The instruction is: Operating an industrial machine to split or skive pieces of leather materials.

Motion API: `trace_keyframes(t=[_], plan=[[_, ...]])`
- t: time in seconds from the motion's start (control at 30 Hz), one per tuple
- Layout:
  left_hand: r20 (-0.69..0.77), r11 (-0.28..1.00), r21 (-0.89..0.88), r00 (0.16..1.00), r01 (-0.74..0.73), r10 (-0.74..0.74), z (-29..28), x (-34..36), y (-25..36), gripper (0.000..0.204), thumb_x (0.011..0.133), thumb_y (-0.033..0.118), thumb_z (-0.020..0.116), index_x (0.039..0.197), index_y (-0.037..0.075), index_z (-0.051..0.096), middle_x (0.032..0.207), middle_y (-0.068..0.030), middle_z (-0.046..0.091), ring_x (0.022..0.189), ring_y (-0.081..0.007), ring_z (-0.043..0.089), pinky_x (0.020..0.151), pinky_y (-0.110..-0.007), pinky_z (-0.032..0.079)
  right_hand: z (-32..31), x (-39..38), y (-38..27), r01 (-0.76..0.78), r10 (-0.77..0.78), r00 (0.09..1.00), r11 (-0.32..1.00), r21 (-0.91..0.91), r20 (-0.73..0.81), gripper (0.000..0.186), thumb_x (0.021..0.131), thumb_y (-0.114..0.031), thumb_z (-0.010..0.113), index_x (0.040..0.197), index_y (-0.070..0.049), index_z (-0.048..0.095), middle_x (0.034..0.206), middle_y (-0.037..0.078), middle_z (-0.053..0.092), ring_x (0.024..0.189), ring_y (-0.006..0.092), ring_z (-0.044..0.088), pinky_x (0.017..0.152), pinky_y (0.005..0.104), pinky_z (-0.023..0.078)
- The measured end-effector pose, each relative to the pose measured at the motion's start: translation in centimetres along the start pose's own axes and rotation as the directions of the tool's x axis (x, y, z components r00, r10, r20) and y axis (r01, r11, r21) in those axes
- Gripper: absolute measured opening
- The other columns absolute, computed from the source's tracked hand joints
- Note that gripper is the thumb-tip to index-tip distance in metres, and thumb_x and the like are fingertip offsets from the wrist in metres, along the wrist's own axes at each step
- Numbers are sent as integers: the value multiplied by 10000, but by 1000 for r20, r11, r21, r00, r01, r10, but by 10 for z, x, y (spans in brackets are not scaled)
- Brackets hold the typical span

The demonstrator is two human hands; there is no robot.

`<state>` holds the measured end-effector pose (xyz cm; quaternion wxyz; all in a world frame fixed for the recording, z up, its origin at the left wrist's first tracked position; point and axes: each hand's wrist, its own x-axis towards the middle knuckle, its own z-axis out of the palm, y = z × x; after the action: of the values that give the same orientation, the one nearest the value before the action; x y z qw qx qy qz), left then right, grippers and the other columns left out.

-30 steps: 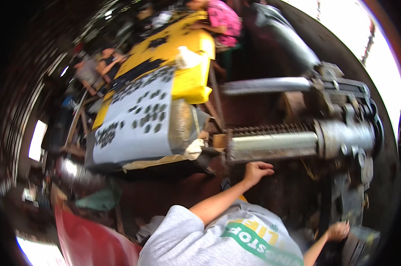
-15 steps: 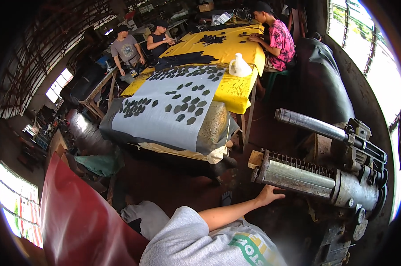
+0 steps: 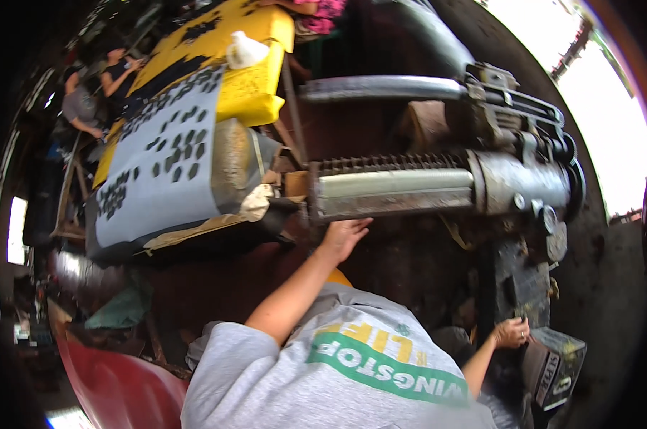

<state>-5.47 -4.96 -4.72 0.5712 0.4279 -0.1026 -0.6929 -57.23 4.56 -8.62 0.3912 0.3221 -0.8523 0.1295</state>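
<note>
My left hand is just below the front edge of a heavy metal machine, palm partly up and fingers stretched out. I cannot tell whether its fingertips touch the metal. The machine has a long pale roller, a coiled ridged bar behind it and a round housing at its right end. Lower right, my right hand is closed by the machine's dark base, beside a dark box. What its curled fingers hold is too small to make out.
A long metal tube juts out above the roller. Left of the machine, a table with yellow sheet bears a white jug. Dark cut pieces lie on grey sheet. People stand beyond; red sheet is lower left.
The view has swung to the right, so the machine now sits nearer the middle. My right hand and the box have come into view. My left hand stays stretched out below the roller.
</note>
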Motion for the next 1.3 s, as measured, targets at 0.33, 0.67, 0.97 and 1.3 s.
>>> trace_keyframes(t=[0.33, 0.67, 0.97, 1.3], plan=[[317, 986, -84, 942, 145, -112, 21, -31, 12, 414, 950, 229, 326, 1216, -62, 451, 1247, -182, 495, 1191, -278, 458, 1023, -382, 351, -8, -6, 7, -145, 150, 980, 988, -49, 130, 224, 865, -308, 517, 1040, -198, 602, 1102, 9, 526, 1012, 238, 502, 833, 408, 400], [593, 757, -451, 793, 472, -142, 54, -49, 33, 550, 902, 222, 332, 1342, -90, 229, 1447, -212, 159, 1356, -325, 123, 1108, -434, 141, -8, -7, 5, -184, 187, 968, 982, -32, 169, 240, 868, -322, 505, 1062, -209, 590, 1123, -4, 531, 1055, 239, 484, 856, 426, 382], [339, 900, -276, 910, 338, -238, 23, -38, 21, 457, 924, 262, 352, 1248, -55, 411, 1257, -183, 454, 1214, -285, 394, 1024, -422, 320, 4, -12, 13, -108, 115, 990, 991, -82, 86, 228, 863, -338, 523, 1048, -232, 602, 1088, -15, 545, 987, 225, 516, 781, 411, 423], [-291, 798, 371, 757, -474, 585, -33, -58, 142, 218, 882, 249, 557, 946, 47, 610, 991, -69, 621, 905, -160, 564, 801, -290, 434, 5, -6, 21, -96, 96, 995, 995, -11, 21, 335, 864, -359, 543, 1130, -156, 562, 1144, 94, 516, 1023, 270, 528, 849, 402, 426]])
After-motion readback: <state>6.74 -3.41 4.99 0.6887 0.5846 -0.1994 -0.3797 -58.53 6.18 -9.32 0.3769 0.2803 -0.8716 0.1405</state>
